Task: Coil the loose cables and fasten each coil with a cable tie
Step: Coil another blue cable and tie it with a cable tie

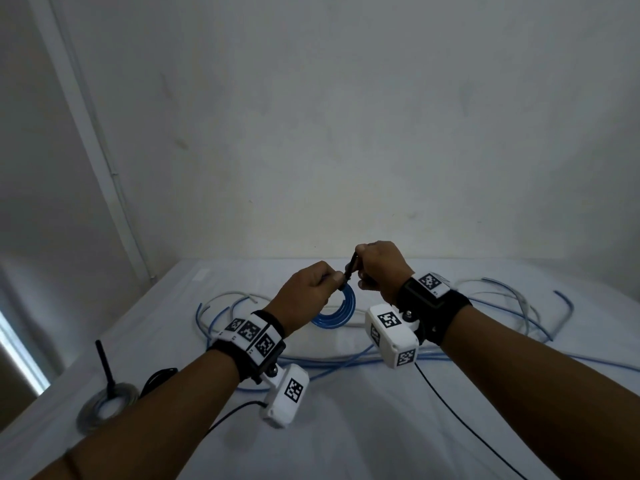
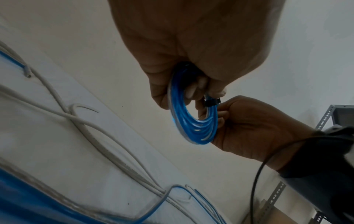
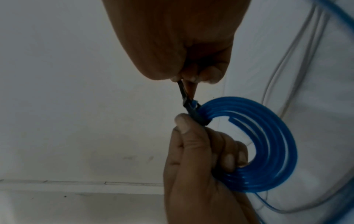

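A small blue cable coil (image 1: 337,310) hangs above the white table, gripped by my left hand (image 1: 332,280), whose fingers curl through the ring while the thumb presses by the tie's head. A black cable tie (image 1: 351,267) wraps the coil's top. My right hand (image 1: 358,263) pinches the tie's free tail, which slants up from the coil. In the left wrist view the coil (image 2: 193,118) carries the tie (image 2: 211,103) beside the right hand (image 2: 258,128). The right wrist view shows the tie (image 3: 188,104), the coil (image 3: 272,144) and the left hand (image 3: 195,166).
Loose blue cables (image 1: 346,363) and white cables (image 1: 239,299) sprawl across the table (image 1: 346,427) under both hands. A grey coil (image 1: 104,407) with an upright black tie tail (image 1: 105,365) lies front left. Thin black camera leads trail from the wrists. A wall stands behind.
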